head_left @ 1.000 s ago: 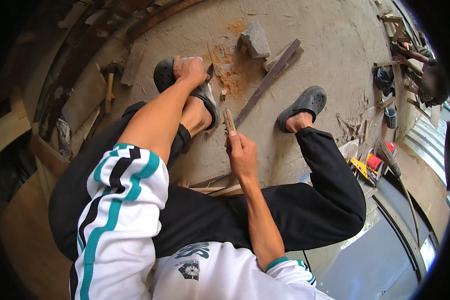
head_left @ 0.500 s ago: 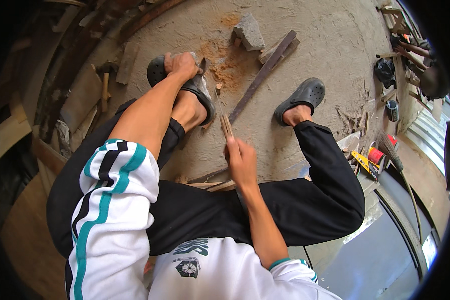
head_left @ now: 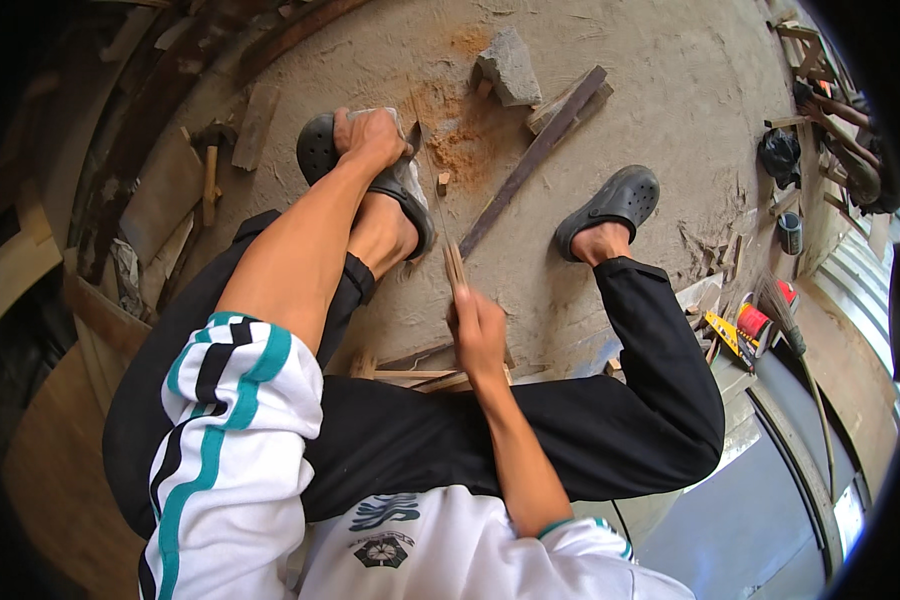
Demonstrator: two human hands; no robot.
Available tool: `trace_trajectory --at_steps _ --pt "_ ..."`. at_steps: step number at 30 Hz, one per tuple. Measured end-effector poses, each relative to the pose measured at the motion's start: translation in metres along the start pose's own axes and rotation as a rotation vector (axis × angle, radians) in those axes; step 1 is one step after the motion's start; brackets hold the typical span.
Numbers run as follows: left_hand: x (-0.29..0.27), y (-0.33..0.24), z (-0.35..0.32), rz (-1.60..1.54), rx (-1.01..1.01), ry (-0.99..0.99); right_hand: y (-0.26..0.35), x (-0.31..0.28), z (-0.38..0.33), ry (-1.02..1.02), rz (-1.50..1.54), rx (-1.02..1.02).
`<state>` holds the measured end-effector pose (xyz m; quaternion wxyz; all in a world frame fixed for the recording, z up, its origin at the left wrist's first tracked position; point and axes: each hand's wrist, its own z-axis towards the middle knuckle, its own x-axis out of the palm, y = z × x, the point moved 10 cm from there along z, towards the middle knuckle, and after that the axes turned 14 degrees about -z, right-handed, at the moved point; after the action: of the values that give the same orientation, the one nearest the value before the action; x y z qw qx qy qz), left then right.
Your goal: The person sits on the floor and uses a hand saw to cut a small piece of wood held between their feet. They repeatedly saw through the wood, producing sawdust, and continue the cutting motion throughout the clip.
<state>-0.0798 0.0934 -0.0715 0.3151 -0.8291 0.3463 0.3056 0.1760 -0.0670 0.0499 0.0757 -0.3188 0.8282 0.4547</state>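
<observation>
My left hand (head_left: 373, 138) is closed over a dark-edged piece of wood (head_left: 414, 134), pressing it on a pale block (head_left: 407, 178) beside my left shoe (head_left: 318, 150). Most of the piece is hidden under the fingers. My right hand (head_left: 479, 328) is wrapped round the wooden handle of a handsaw (head_left: 454, 265). Its thin blade, seen almost edge-on, reaches up toward the held wood; whether it touches is hard to make out. A small wood offcut (head_left: 443, 183) lies on the floor just right of the blade.
Orange sawdust (head_left: 457, 140) covers the floor beyond my hands. A grey stone (head_left: 510, 68) and a long dark wooden strip (head_left: 535, 160) lie ahead. Scrap boards (head_left: 257, 126) crowd the left. On the right are a broom (head_left: 785, 315), a red can (head_left: 751, 322) and another person's hand (head_left: 805, 95).
The whole view has shifted slightly. My right hand and the saw sit a little further left against the floor. My left hand keeps its hold beside the shoe.
</observation>
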Motion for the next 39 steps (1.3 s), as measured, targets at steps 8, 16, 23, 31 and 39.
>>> trace_trajectory --at_steps 8,16,23,31,39 --pt "-0.001 0.004 -0.004 0.008 0.019 0.01 0.007 -0.016 -0.028 0.019 -0.051 -0.018" --pt "0.006 -0.007 0.001 -0.062 0.021 0.041 0.013 0.007 0.071 -0.016 -0.035 -0.056" --pt "-0.002 0.003 0.004 -0.092 0.015 0.044 -0.009 0.011 0.049 -0.03 -0.049 -0.123" --pt "0.013 0.027 0.017 -0.143 -0.045 0.101 -0.02 -0.014 -0.039 0.031 -0.018 0.054" --pt "0.004 0.004 0.006 -0.037 -0.029 0.02 -0.006 0.014 0.056 0.0 -0.027 -0.041"
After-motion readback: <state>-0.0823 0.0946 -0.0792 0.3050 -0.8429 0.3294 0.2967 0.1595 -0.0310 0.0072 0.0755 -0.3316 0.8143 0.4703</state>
